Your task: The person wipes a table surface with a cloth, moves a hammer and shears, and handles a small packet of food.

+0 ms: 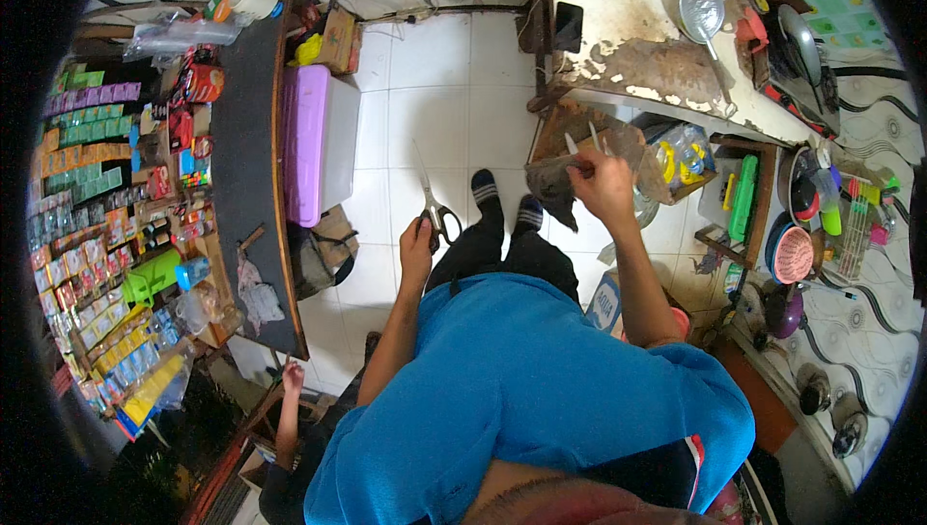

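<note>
My left hand (416, 251) grips a pair of scissors (431, 200) by one of its black handle loops. The steel blades point away from me above the white tile floor. In my right hand (607, 181) a dark grey piece of cloth (553, 188) is pinched and hangs down to a point. Just beyond those fingers, two pale pointed tips stick up; what they belong to is hidden. Behind the cloth sits an open cardboard box (567, 126). Beside it another box holds clear plastic bottles with yellow parts (679, 159).
A worn white table (615, 18) bears a strainer (701, 10), a phone-like black object (568, 26) and a gas stove (804, 105). At left are a dark counter (250, 141), hanging sachets and a purple-lidded storage box (304, 145). Another person's hand (292, 377) is near the counter's end.
</note>
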